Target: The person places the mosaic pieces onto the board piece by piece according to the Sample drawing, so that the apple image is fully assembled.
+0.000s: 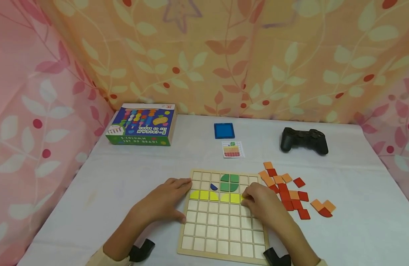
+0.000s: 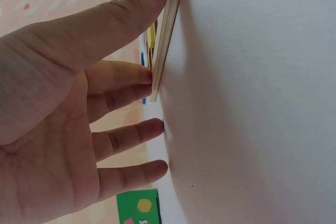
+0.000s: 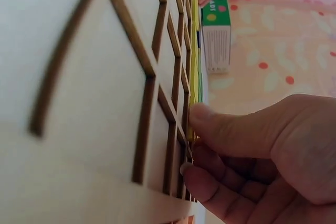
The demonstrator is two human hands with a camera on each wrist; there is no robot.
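A wooden grid board (image 1: pixel 224 233) lies on the white cloth. Yellow tiles (image 1: pixel 204 195) fill a row across it, with green pieces (image 1: pixel 229 183) above and a dark blue half-round piece (image 1: pixel 214 187) beside them. My left hand (image 1: pixel 164 201) rests at the board's left edge, thumb and fingertips touching it, fingers fairly straight in the left wrist view. At the right end of the yellow row, my right hand (image 1: pixel 262 203) pinches a yellow tile (image 3: pixel 192 121) between thumb and curled fingers, low over the grid. That tile is mostly hidden by the fingers.
Loose orange and red tiles (image 1: pixel 285 195) lie scattered right of the board. Behind it are a pattern card (image 1: pixel 233 149) and a blue square tray (image 1: pixel 224 130). A bead game box (image 1: pixel 142 123) stands back left, and a black game controller (image 1: pixel 304 140) lies back right.
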